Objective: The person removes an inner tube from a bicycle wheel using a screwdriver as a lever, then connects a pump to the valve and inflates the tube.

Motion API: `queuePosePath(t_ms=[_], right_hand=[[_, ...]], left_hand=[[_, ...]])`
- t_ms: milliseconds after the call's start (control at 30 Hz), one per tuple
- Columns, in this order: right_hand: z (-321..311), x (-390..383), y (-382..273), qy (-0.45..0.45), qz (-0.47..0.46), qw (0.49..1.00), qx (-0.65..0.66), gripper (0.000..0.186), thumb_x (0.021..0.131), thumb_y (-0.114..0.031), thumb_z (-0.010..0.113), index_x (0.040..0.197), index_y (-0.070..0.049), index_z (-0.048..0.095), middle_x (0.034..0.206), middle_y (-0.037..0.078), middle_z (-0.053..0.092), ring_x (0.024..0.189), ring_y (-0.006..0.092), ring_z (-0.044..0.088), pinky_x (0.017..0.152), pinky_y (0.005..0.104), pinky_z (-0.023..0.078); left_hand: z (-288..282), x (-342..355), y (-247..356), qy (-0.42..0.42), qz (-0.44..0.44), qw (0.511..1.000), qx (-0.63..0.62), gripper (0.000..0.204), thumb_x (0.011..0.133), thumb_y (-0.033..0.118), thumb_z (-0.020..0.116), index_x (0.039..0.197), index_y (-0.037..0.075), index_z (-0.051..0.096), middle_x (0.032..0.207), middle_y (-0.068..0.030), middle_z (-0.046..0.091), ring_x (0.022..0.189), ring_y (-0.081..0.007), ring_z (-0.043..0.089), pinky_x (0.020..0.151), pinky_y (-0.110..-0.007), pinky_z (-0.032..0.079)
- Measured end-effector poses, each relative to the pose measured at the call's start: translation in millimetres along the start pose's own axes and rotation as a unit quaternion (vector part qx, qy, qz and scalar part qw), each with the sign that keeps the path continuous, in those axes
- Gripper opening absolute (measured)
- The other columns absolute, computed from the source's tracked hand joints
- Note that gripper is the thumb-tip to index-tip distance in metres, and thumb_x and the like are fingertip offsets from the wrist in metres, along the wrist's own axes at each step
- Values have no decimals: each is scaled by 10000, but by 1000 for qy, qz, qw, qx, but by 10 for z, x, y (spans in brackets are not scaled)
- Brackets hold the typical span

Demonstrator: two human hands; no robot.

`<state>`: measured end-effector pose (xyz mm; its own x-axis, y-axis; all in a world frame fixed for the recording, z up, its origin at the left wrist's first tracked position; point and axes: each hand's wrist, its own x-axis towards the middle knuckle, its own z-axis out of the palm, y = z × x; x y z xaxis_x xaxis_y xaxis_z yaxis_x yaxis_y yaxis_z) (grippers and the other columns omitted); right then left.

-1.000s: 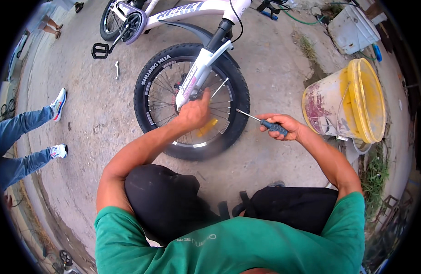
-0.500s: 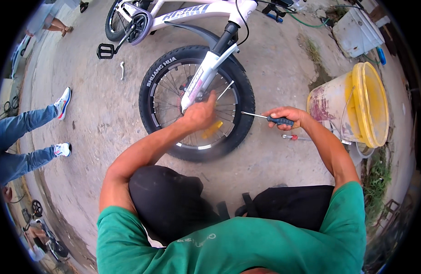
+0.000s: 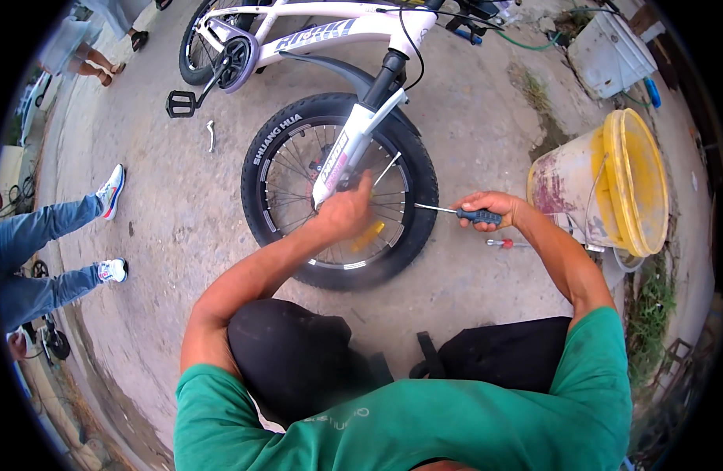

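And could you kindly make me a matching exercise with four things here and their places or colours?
1. Screwdriver
2. Left hand
3. Bucket
4. Pedal

A. Black, up and left of the front wheel
B. In the right hand
C. By the lower end of the white fork
D. Yellow-rimmed, right of the wheel

Pairs: 1-B, 2-C, 3-D, 4-A
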<state>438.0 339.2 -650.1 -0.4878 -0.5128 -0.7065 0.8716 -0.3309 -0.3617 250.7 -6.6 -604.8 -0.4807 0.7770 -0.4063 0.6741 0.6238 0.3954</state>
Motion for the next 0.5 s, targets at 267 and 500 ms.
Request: queuePosePath(t_ms=[267, 500], right_hand=[[928, 50, 328, 118, -56, 989, 65, 371, 1065, -297, 569, 1383, -105, 557, 983, 59, 668, 634, 129, 615, 467, 243, 486], [1982, 391, 493, 238, -149, 949, 144, 318, 1093, -265, 495, 1311, -41, 553, 1040, 106, 672, 725, 206, 671, 602, 349, 571]], left_hand=[[85, -48, -79, -2, -53, 999, 1, 760, 925, 143, 546, 1577, -16, 188, 911, -323, 712, 829, -473, 721, 785, -558, 564], [66, -100, -66, 32, -24, 999, -3, 741, 914, 151, 542, 1571, -21, 245, 974, -296, 726, 854, -457, 727, 789, -536, 563]])
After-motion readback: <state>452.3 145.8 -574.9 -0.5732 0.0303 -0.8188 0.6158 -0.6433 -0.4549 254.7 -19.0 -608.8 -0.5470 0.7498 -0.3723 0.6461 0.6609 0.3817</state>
